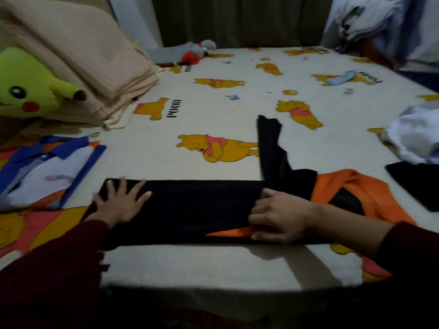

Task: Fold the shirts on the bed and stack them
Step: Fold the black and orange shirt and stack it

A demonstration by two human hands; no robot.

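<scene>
A black and orange shirt [190,210] lies across the near part of the bed [213,110], folded into a long band. One black sleeve sticks up and away from it at the right. My left hand [118,203] rests flat with fingers spread on the band's left end. My right hand [278,217] pinches the fabric at the right end, where an orange edge shows. A folded blue, white and orange shirt [47,172] lies at the left. A crumpled white shirt [413,138] sits at the right edge, with a black garment [418,184] just below it.
A yellow plush toy [28,91] leans on a stack of beige blankets [90,60] at the back left. A grey and red plush [199,52] and a small blue sock [339,78] lie further back. Clothes [370,22] hang at the top right.
</scene>
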